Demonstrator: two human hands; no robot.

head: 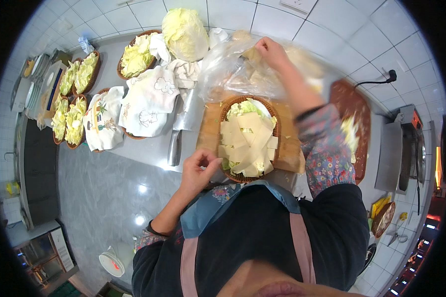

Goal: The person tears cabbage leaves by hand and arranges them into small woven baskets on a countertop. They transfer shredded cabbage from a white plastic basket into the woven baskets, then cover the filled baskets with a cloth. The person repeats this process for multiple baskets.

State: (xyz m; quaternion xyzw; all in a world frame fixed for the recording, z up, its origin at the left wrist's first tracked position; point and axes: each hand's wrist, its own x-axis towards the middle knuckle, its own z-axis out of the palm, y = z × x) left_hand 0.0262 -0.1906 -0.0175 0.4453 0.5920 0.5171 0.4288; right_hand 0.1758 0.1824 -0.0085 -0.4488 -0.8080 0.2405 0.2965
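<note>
An oval wicker basket (277,122) stands on a wooden cutting board (288,148) in front of me. Cabbage leaves (245,107) fill it, with wide tan strips, likely tofu skin (241,130), laid crosswise on top. By the basket's left rim is my left hand (199,169), its fingers curled and the thumb apart, with nothing visible in it. My right hand (273,54) reaches over a clear plastic bag (223,72) at the back. Its fingertips pinch a tan piece (252,55) that looks like the same sheet; the bag's other contents are blurred.
Left of the board lies a cleaver (182,122). Beyond it are printed cloths (148,100) over baskets, a whole napa cabbage (185,35) and several leaf-filled baskets (76,118). A brown board (351,100) with shredded cabbage (351,137) lies right. A white bucket (113,261) stands on the floor.
</note>
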